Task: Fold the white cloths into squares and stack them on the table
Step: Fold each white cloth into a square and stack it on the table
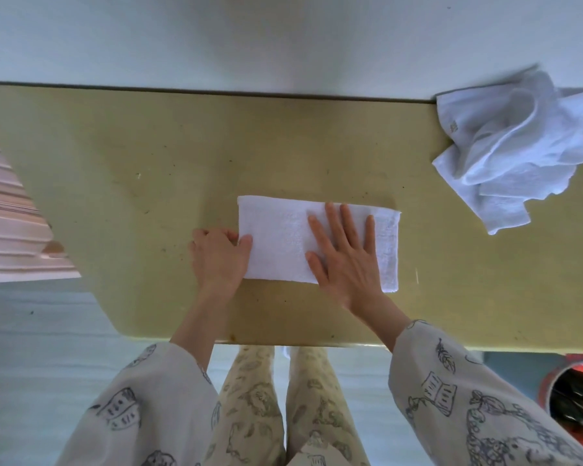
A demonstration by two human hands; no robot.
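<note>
A white cloth (280, 237), folded into a long rectangle, lies flat in the middle of the yellow-green table (148, 183). My right hand (345, 260) lies flat on its right half, fingers spread and straight, pressing it down. My left hand (219, 255) pinches the cloth's left edge, thumb on top and fingers curled beneath. A crumpled heap of white cloths (515, 153) sits at the table's far right, against the wall.
A white wall (249, 38) runs along the table's far edge. A pink ribbed object (11, 223) stands to the left of the table. A red container (576, 395) sits on the floor at the lower right. My legs show below the near table edge.
</note>
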